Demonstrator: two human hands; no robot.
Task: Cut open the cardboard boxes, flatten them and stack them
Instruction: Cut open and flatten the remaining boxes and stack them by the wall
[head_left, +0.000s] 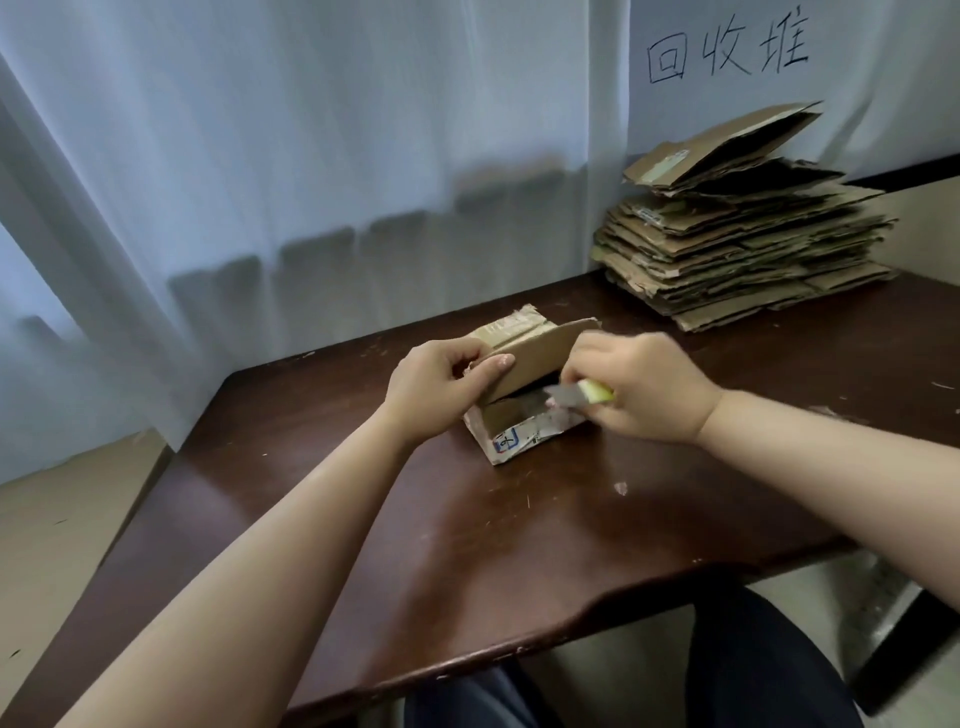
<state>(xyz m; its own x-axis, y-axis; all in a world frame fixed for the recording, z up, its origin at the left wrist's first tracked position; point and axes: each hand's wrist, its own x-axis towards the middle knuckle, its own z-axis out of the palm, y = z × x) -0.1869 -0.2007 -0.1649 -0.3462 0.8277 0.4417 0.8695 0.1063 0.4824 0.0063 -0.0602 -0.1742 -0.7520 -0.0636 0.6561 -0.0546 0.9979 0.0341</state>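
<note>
- A small cardboard box (524, 410) sits on the dark brown table (467, 545), a little past the table's middle toward 12 o'clock from the person.
- The box's top flap (540, 358) is lifted, standing tilted over the open inside; its near side wall carries white tape with blue and red print.
- The left hand (441, 387) pinches the 9 o'clock end of the flap, thumb on the near face, fingers curled behind it.
- The right hand (639, 384) grips a utility knife (582, 394) with a yellow-green handle; its fingers are curled round the handle at the box's 3 o'clock end.
- The knife's grey blade points toward 9 o'clock and lies along the box's opening just under the raised flap; whether the tip touches the cardboard cannot be told.
- A stack of flattened cardboard (743, 249) stands at the table's 2 o'clock corner, well apart from the box; its top sheet (727, 145) is bent upward.
- On the wall above the stack is a white sheet with 3 handwritten characters (727, 54).
- A sheer white curtain (285, 156) hangs behind the table from 9 to 12 o'clock.
- Small scraps (621, 487) lie on the table at the box's 5 o'clock.
</note>
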